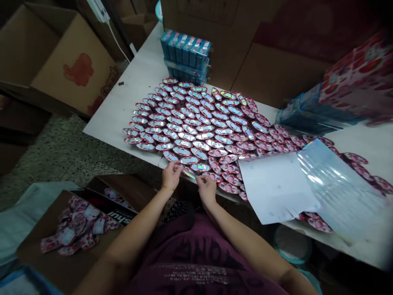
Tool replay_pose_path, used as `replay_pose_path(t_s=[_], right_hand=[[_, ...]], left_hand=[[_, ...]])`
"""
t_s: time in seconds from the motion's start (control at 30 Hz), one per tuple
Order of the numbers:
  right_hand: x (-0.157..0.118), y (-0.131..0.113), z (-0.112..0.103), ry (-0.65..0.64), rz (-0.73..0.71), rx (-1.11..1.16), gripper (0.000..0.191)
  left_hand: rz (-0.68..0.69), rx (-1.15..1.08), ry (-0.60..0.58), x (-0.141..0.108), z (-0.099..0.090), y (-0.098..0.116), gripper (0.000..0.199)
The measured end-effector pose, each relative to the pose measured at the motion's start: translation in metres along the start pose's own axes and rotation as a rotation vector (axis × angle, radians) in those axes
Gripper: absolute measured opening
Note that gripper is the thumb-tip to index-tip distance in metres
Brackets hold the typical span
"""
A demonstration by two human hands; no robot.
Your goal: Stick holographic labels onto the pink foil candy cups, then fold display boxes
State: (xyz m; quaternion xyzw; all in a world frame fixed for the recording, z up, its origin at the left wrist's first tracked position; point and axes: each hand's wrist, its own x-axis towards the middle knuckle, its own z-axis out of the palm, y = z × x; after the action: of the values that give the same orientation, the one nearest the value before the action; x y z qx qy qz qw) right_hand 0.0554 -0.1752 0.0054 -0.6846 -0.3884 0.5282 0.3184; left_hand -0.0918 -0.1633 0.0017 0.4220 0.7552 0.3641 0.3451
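My left hand point(172, 175) is closed in a pinch at the left end of a shiny rainbow sticker strip point(188, 172) at the table's front edge. At the strip's right end my right hand point(206, 190) pinches too. Beneath the strip is one of the small red-edged oval packs, largely covered by it. Around and beyond my hands many such oval packs point(204, 135) stand packed close in rows. Those on the left and in the middle carry silvery strips across their tops; packs on the right point(229, 187) show a bare pink top with a round mark.
A white sheet point(273, 184) and a clear glossy sticker sheet point(337, 184) lie over packs on the right. Blue boxes point(186, 55) are stacked at the back. Left of the table point(110, 119) stand open cartons point(70, 69); a lower carton holds patterned packs point(80, 225).
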Motion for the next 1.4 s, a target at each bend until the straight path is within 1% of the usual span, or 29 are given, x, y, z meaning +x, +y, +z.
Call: replay_pose_path(t_s=[0.07, 0.13, 0.23, 0.33, 0.4, 0.47, 0.5, 0.53, 0.57, 0.67, 0.73, 0.77, 0.83, 0.87, 0.9, 0.93, 0.97, 1.0, 1.03, 1.07, 1.1, 1.13, 1.2, 1.23, 1.27, 1.33, 1.4], right_hand=[[0.004, 0.005, 0.012, 0.041, -0.007, -0.081, 0.026], [0.007, 0.008, 0.020, 0.066, -0.016, -0.172, 0.026], [0.008, 0.008, 0.026, 0.089, -0.020, -0.325, 0.024], [0.008, 0.003, 0.030, 0.089, -0.028, -0.509, 0.022], [0.006, -0.003, 0.029, 0.087, -0.032, -0.652, 0.020], [0.003, -0.007, 0.026, 0.093, -0.039, -0.800, 0.021], [0.001, -0.009, 0.023, 0.085, -0.065, -0.873, 0.023], [-0.001, -0.010, 0.019, 0.059, -0.117, -0.945, 0.026], [-0.003, -0.010, 0.016, 0.007, -0.192, -1.019, 0.028], [-0.008, -0.009, 0.007, -0.247, -0.421, -1.246, 0.039], [-0.009, -0.010, 0.001, -0.374, -0.489, -1.357, 0.047], [-0.008, -0.012, -0.005, -0.412, -0.510, -1.381, 0.048], [-0.001, -0.022, -0.026, -0.439, -0.578, -1.339, 0.046], [0.005, -0.029, -0.043, -0.419, -0.623, -1.286, 0.043], [0.014, -0.038, -0.064, -0.363, -0.672, -1.226, 0.040], [0.026, -0.049, -0.089, -0.275, -0.724, -1.171, 0.038], [0.040, -0.060, -0.117, -0.169, -0.775, -1.134, 0.038], [0.056, -0.071, -0.147, -0.053, -0.817, -1.127, 0.038], [0.074, -0.082, -0.177, 0.028, -0.859, -1.159, 0.040], [0.093, -0.090, -0.206, 0.073, -0.886, -1.224, 0.043], [0.110, -0.094, -0.232, 0.082, -0.891, -1.305, 0.043], [0.126, -0.094, -0.256, 0.046, -0.892, -1.390, 0.040], [0.147, -0.082, -0.295, -0.064, -0.906, -1.511, 0.030], [0.151, -0.071, -0.310, -0.104, -0.936, -1.529, 0.029], [0.151, -0.057, -0.323, -0.117, -0.980, -1.518, 0.030], [0.143, -0.028, -0.344, -0.073, -1.081, -1.436, 0.034], [0.130, -0.007, -0.360, -0.041, -1.135, -1.355, 0.038]], left_hand=[[0.072, 0.139, -0.009, 0.010, -0.001, -0.006, 0.024], [0.140, 0.243, -0.021, 0.016, -0.001, -0.012, 0.022], [0.251, 0.373, -0.040, 0.018, -0.002, -0.018, 0.020], [0.352, 0.472, -0.090, 0.019, -0.005, -0.020, 0.021], [0.384, 0.494, -0.120, 0.020, -0.006, -0.018, 0.022], [0.363, 0.464, -0.110, 0.022, -0.005, -0.016, 0.025], [0.341, 0.440, -0.104, 0.022, -0.005, -0.015, 0.025], [0.317, 0.414, -0.103, 0.023, -0.004, -0.015, 0.026], [0.295, 0.394, -0.111, 0.024, -0.003, -0.014, 0.026], [0.268, 0.384, -0.152, 0.024, -0.003, -0.014, 0.024], [0.296, 0.415, -0.146, 0.022, -0.006, -0.013, 0.024], [0.322, 0.444, -0.128, 0.021, -0.008, -0.012, 0.025], [0.377, 0.503, -0.058, 0.018, -0.008, -0.004, 0.029], [0.401, 0.519, -0.021, 0.016, -0.004, 0.002, 0.031], [0.425, 0.517, 0.005, 0.015, 0.002, 0.012, 0.031], [0.449, 0.498, 0.014, 0.015, 0.013, 0.024, 0.031], [0.472, 0.465, 0.003, 0.015, 0.027, 0.039, 0.031], [0.490, 0.422, -0.020, 0.015, 0.044, 0.057, 0.031], [0.497, 0.378, -0.053, 0.017, 0.065, 0.076, 0.032], [0.491, 0.331, -0.091, 0.020, 0.087, 0.097, 0.033], [0.472, 0.288, -0.133, 0.023, 0.111, 0.117, 0.034], [0.447, 0.265, -0.193, 0.026, 0.135, 0.136, 0.034], [0.411, 0.298, -0.373, 0.030, 0.179, 0.166, 0.034], [0.399, 0.342, -0.471, 0.030, 0.199, 0.178, 0.034], [0.389, 0.391, -0.554, 0.029, 0.216, 0.186, 0.034], [0.355, 0.467, -0.688, 0.024, 0.242, 0.194, 0.038], [0.311, 0.472, -0.777, 0.015, 0.259, 0.194, 0.033]])
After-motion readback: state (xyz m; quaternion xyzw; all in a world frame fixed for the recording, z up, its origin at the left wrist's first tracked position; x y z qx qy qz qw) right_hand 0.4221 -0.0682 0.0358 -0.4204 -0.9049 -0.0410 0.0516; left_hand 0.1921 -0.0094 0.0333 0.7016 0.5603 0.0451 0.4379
